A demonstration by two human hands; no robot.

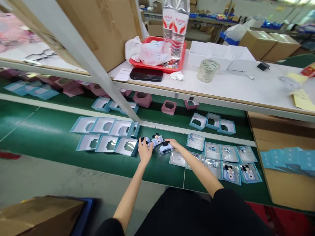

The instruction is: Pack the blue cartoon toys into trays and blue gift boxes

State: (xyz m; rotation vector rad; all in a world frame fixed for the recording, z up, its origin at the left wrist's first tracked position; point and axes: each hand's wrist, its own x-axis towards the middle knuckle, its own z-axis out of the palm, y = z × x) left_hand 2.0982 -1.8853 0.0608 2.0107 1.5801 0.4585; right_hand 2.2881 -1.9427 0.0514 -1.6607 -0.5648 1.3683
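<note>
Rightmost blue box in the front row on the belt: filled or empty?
Filled: a mouse-eared toy lies inside the blue box.

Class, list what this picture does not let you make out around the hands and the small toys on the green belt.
Head view:
Left hand covers a toy; grip hidden.
Right hand on another toy; grip too small to judge.
Bottles cut off by the top edge; caps unseen.

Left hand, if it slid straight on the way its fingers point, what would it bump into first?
The small blue mouse-eared toy camera right at the fingertips of the left hand; behind that, probably the open blue box tray, though depth is hard to judge.
</note>
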